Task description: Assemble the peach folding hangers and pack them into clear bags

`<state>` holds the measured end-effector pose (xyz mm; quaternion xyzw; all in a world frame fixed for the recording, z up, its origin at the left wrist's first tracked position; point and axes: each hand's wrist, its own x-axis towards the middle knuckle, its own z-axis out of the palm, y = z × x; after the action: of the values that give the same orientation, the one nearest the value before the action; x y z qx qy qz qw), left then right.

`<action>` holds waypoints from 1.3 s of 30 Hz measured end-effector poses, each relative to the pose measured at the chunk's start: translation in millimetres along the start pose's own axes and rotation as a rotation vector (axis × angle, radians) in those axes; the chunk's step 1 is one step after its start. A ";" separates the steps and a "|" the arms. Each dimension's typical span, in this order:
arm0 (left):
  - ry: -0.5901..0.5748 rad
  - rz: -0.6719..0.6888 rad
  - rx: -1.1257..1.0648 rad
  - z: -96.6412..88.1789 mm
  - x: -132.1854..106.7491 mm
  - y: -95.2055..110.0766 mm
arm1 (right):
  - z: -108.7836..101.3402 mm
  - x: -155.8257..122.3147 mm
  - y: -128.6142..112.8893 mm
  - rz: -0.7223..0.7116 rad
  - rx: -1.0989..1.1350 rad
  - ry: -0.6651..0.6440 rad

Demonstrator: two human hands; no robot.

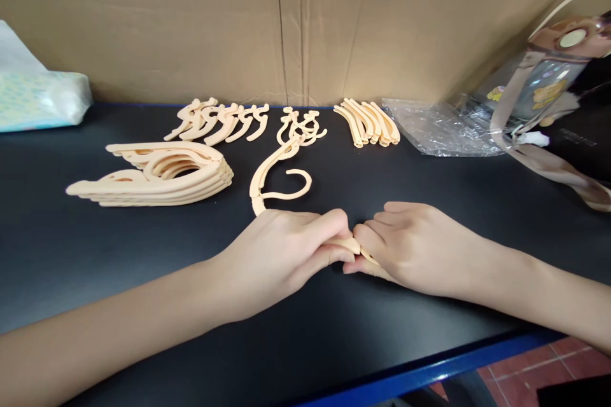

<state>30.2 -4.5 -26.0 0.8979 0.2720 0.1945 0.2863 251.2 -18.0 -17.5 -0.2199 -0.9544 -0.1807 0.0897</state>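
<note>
Both hands meet low over the black bench [48,235], and between them sits the cream plastic hanger [261,175]. The left hand [291,248] has its fingers closed on one arm of it, pinching near the end, thumb beneath. The right hand [410,245] is shut too, fingers curled round a slim cream piece [368,257] that mostly disappears under the palm.

Here's the relation that counts: end to end. The hanger's gripped arm runs rightward and slightly toward the person, and the slim piece carries on along nearly that same line, its tip right at the arm's end. Whether the two are locked together or merely touching, I can't tell. The right hand is the nearer to that joint, though the left fingertips sit just beside it.

Beyond the left hand, the other arm angles away up the bench, hook [286,196] curling to the right. Its far tip reaches the loose hook pieces [312,116]; a nested stack of hangers [157,187] lies off left.
</note>
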 end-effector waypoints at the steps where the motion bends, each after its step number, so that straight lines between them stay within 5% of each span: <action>1: 0.008 -0.003 0.007 0.3 0.1 -0.4 | -0.7 0.1 0.9 0.013 0.022 -0.002; 8: 0.150 0.050 0.198 -2.0 1.5 2.2 | -11.0 -1.8 11.4 0.074 0.166 -0.053; 13: 0.371 -0.193 0.391 -1.2 1.6 -1.9 | -20.0 -4.2 17.6 0.097 0.316 -0.117; 21: 0.405 -0.346 0.204 -0.7 3.4 -16.2 | -26.7 -5.9 15.6 0.050 0.481 -0.132; 29: 0.404 -0.358 0.178 -1.4 4.3 -13.7 | -23.3 -10.6 20.3 0.152 0.232 -0.086; 35: 0.373 -0.378 0.178 -1.9 5.3 -10.5 | -19.4 -16.1 22.7 0.310 0.264 -0.246; 39: 0.376 -0.352 0.193 0.1 4.6 -13.1 | -21.0 -18.6 22.5 0.278 0.293 -0.259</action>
<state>28.9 7.2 -33.3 0.8080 0.4897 0.2782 0.1733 279.8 -14.4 3.9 -0.3550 -0.9346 0.0034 0.0217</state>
